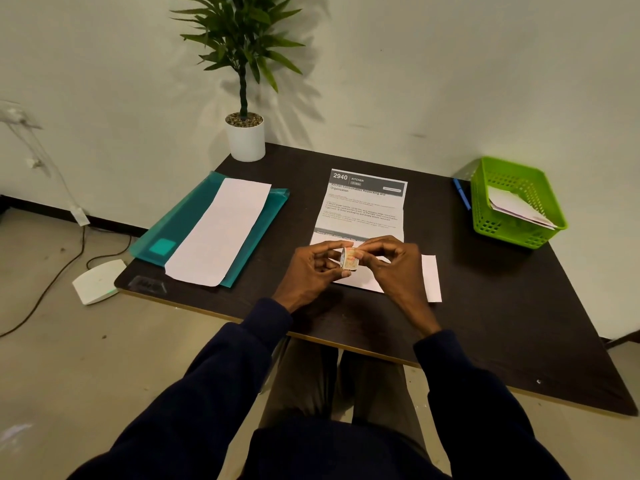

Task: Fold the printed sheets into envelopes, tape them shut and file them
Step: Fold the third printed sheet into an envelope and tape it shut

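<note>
Both hands, left hand and right hand, pinch a tape roll over the printed sheet; green basket at two o'clock.

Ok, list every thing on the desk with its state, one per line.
Tape roll: held between both hands, off the desk.
Left hand: gripping the roll.
Right hand: pinching at the roll's edge.
Printed sheet: creased, lying printed side up.
Green basket: holding papers.
Teal folder: flat, a white sheet on it.
Blue pen: lying beside the basket.
Plant: upright.
</note>
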